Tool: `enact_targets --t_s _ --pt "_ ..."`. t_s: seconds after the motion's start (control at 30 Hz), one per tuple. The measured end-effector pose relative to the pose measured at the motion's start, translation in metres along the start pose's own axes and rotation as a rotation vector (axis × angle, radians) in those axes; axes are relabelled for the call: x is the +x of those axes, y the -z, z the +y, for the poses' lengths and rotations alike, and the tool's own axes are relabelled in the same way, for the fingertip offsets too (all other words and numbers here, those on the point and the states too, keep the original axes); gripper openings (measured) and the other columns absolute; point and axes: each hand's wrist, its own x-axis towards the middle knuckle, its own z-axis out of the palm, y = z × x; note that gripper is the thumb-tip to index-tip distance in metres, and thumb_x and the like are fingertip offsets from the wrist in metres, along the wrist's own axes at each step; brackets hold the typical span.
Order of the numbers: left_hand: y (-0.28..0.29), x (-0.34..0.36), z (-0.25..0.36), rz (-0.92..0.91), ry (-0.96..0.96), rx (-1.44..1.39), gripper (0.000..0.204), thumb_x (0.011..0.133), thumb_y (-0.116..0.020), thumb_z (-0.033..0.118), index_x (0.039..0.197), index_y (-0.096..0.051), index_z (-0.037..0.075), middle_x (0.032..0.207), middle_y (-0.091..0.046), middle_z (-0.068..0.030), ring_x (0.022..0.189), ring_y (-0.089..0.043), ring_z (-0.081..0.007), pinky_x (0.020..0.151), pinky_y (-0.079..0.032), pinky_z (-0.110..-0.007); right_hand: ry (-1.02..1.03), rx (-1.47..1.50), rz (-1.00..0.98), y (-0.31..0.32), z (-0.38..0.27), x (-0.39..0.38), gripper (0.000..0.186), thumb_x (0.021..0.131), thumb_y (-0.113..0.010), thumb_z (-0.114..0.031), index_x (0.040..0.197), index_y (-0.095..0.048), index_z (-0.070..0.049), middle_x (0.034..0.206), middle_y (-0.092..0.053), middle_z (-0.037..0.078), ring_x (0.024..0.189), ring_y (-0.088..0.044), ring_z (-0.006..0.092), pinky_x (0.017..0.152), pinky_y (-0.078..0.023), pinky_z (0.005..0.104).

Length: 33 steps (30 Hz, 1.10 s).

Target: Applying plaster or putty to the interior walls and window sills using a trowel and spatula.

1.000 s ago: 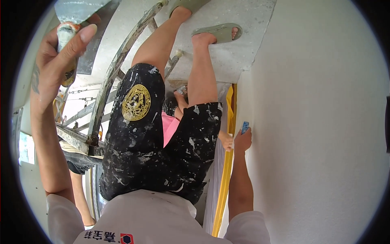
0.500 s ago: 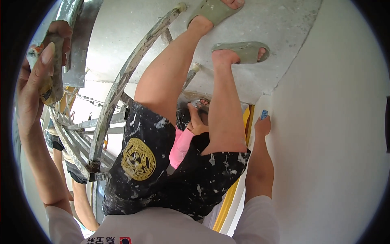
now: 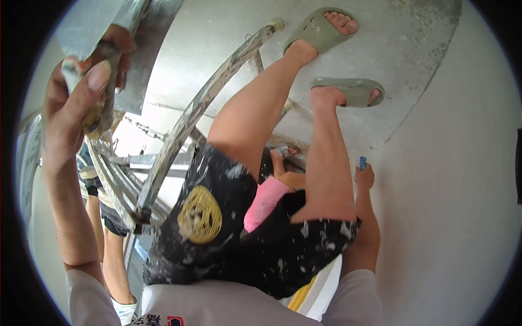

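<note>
At the upper left my left hand (image 3: 70, 103) is wrapped round the worn, stained handle (image 3: 98, 111) of a trowel. A wide, grey metal blade (image 3: 155, 46) shows beyond the fingers. Low against the pale wall at the right, my right hand (image 3: 365, 176) is closed on a small blue-handled tool (image 3: 362, 162). Its working end is too small to make out.
A paint-spattered ladder (image 3: 187, 122) stands beside my leg, with a chain (image 3: 144, 127) behind it. My feet wear green slippers (image 3: 353, 92) on a grey floor (image 3: 402, 32). The wall (image 3: 435, 190) rises close at right. Another person's pink sleeve (image 3: 266, 204) shows between my legs; other people are at left.
The whole view has shifted, so most things appear farther right. My right hand sits slightly lower in the picture along the wall. Both hands keep their hold.
</note>
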Motion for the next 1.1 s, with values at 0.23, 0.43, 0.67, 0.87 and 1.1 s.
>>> enact_targets --t_s 0.23,0.43,0.67,0.87,1.1 --pt "0.022 -0.07 0.061 0.007 0.097 -0.377 0.037 0.087 -0.076 0.027 0.113 -0.069 0.003 0.1 -0.07 -0.0035 0.088 -0.062 -0.0096 0.082 -0.048 -0.025 -0.058 0.267 0.29 0.033 -0.027 -0.171 0.05 0.084 -0.072 -0.03 0.122 -0.056 -0.002 0.107 -0.068 0.022 0.099 -0.066 0.0418 0.083 -0.052 0.0483" --pt "0.035 -0.135 0.091 0.066 -0.164 -0.557 0.04 0.09 -0.073 0.028 0.119 -0.068 0.003 0.125 -0.063 -0.0091 0.114 -0.059 -0.0174 0.098 -0.046 -0.032 -0.187 0.411 0.507 0.133 -0.021 -0.287 0.047 0.081 -0.074 -0.022 0.117 -0.055 0.001 0.109 -0.066 0.024 0.101 -0.065 0.0429 0.089 -0.05 0.0476" --pt "0.043 -0.232 0.099 0.273 -0.365 -0.761 0.051 0.092 -0.069 0.04 0.127 -0.063 0.003 0.127 -0.061 -0.0132 0.12 -0.057 -0.0239 0.102 -0.043 -0.037 0.113 0.523 0.813 0.264 -0.077 -0.362 0.044 0.08 -0.069 -0.01 0.118 -0.051 0.003 0.109 -0.062 0.026 0.101 -0.061 0.0449 0.092 -0.047 0.0467" --pt "0.055 -0.338 0.091 0.318 -0.279 -0.878 0.04 0.094 -0.068 0.037 0.116 -0.065 0.003 0.105 -0.066 -0.0029 0.098 -0.058 -0.0124 0.088 -0.047 -0.031 0.526 0.664 0.923 0.338 -0.139 -0.436 0.048 0.078 -0.068 -0.011 0.121 -0.05 0.002 0.113 -0.06 0.025 0.104 -0.059 0.0426 0.095 -0.045 0.0455" --pt "0.089 -0.402 0.082 0.508 -0.358 -1.04 0.022 0.098 -0.065 0.028 0.103 -0.064 0.007 0.084 -0.056 0.0065 0.074 -0.049 -0.0039 0.064 -0.041 -0.024 0.794 0.72 1.003 0.434 -0.189 -0.564 0.043 0.082 -0.077 -0.025 0.11 -0.056 0.0 0.098 -0.063 0.012 0.088 -0.06 0.0243 0.083 -0.048 0.0363"
